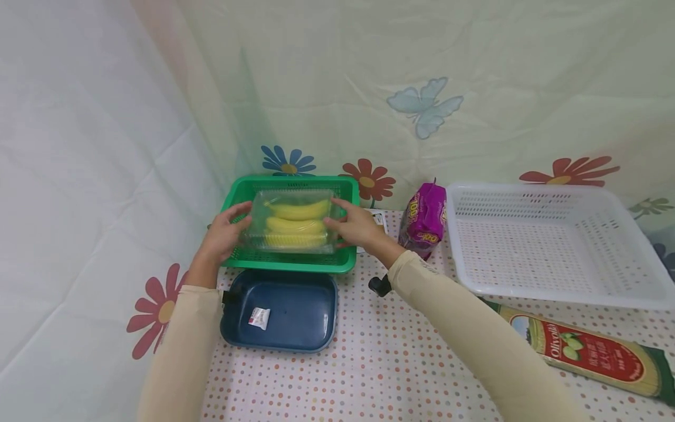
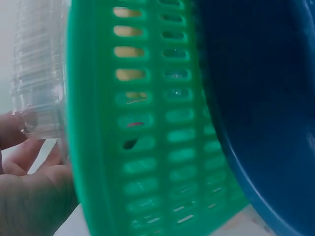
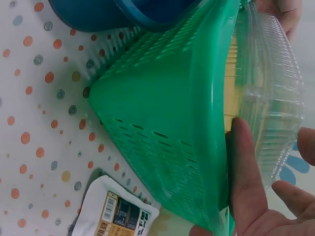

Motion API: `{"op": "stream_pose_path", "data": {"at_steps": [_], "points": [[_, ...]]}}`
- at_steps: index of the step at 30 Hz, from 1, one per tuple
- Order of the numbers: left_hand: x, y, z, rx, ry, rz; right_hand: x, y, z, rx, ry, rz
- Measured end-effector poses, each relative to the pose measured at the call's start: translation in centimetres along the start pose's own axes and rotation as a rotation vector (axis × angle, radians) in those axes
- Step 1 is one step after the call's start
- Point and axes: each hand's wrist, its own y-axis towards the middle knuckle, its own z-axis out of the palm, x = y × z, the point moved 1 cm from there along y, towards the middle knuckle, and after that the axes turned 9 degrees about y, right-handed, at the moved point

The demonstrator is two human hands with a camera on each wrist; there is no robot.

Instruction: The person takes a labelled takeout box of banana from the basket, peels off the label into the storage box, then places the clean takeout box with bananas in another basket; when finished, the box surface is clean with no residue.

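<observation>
Between my two hands is a clear plastic clamshell box with several yellow bananas showing through it. It sits at the top of a green perforated basket, partly below the rim; whether it touches the bottom is hidden. My left hand holds the box's left end, and in the left wrist view its fingers are around the box corner. At the opposite end my right hand grips the box, thumb and fingers apart on its edge, one finger lying along the basket's rim.
A blue tray with a small white packet stands in front of the basket. To the right are a purple snack bag, a white perforated basket and a pasta pack. A white pouch lies beside the green basket.
</observation>
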Motion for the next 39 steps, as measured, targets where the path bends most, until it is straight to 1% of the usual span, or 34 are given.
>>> {"op": "stream_pose_path", "data": {"at_steps": [3,8,15,19,26,29,33,39], "points": [[0.5,0.3,-0.3,0.038,-0.022,-0.023,0.0,0.4,0.4,-0.001,-0.05,-0.012],[1.0,0.5,-0.5,0.083,-0.05,-0.033,-0.1,0.9,0.9,0.015,-0.146,-0.032],[1.5,0.9,-0.6,0.115,-0.04,-0.043,-0.4,1.5,1.2,0.03,-0.297,-0.062],[1.8,1.1,-0.5,0.125,-0.031,-0.045,-0.5,1.7,1.2,0.036,-0.358,-0.07],[2.6,1.3,-0.4,0.113,-0.039,-0.069,-0.5,1.9,1.2,0.044,-0.411,-0.071],[2.9,1.4,-0.3,0.113,-0.041,-0.068,-0.6,2.0,1.2,0.045,-0.425,-0.077],[3.1,1.5,-0.2,0.115,-0.038,-0.058,-0.6,2.0,1.2,0.045,-0.429,-0.08],[3.2,1.6,-0.2,0.107,-0.036,-0.067,-0.8,2.2,1.3,0.047,-0.423,-0.069]]}}
